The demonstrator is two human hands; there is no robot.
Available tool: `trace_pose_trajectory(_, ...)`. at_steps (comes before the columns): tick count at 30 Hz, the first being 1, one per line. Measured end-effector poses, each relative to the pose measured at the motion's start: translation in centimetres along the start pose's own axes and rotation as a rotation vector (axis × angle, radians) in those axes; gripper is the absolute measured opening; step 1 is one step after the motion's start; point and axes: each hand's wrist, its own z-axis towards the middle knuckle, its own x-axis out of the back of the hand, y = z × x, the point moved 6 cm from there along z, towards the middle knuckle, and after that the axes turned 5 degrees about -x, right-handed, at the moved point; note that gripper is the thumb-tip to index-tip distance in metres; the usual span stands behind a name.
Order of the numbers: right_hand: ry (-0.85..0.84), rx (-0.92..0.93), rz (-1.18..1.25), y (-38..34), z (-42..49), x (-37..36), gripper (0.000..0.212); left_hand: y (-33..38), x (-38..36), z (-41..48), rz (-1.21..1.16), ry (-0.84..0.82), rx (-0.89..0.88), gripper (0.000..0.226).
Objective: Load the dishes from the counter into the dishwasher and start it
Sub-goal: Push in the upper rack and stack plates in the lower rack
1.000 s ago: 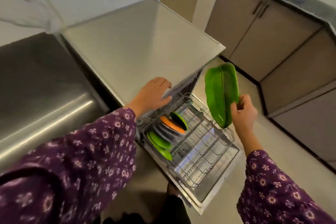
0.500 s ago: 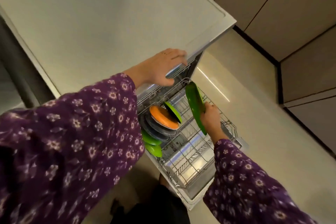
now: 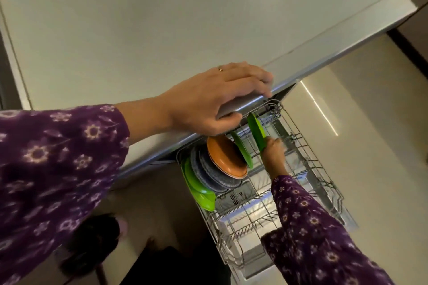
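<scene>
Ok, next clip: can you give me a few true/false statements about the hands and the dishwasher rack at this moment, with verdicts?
1. The right hand holds a green plate on edge in the rack. True.
2. The left hand is lifting the orange plate. False: it grips the front edge of the dishwasher top, and the orange plate stands in the rack untouched.
3. Grey plates stand between the orange plate and the green dishes at the rack's end. True.
4. The rack is pushed fully inside the dishwasher. False: it is pulled out, with its wires and dishes in plain view.
</scene>
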Motion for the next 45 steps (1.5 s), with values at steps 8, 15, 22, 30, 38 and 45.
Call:
trace_pose_trajectory(8, -0.009, -0.021, 0.054, 0.7, 3.2, -4.9, 0.018, -0.3, -0.2, 0.1, 0.024, 0.001, 0.008, 0.048)
trace_pose_trajectory(15, -0.083, -0.034, 0.028, 1.3, 3.6, -8.2, 0.026, -0.4, -0.3, 0.0, 0.037, 0.004, 0.025, 0.049)
trace_pose_trajectory(22, -0.190, -0.069, -0.012, 2.5, 3.3, -9.4, 0.029, -0.2, -0.2, -0.2, 0.043, 0.029, 0.019, 0.048)
trace_pose_trajectory(30, -0.118, -0.164, 0.066, 0.5, -0.5, -2.9, 0.041, 0.2, 0.1, -0.4, 0.002, 0.065, 0.028, 0.049)
trace_pose_trajectory(38, -0.157, 0.041, 0.012, -8.6, -12.6, 3.2, 0.038, 1.1, 1.3, -1.5, 0.084, 0.225, 0.039, 0.025)
trace_pose_trajectory(45, -0.178, 0.287, 0.040, -17.7, -25.1, 5.3, 0.034, 3.9, 3.0, -10.7, 0.131, 0.511, 0.285, 0.019)
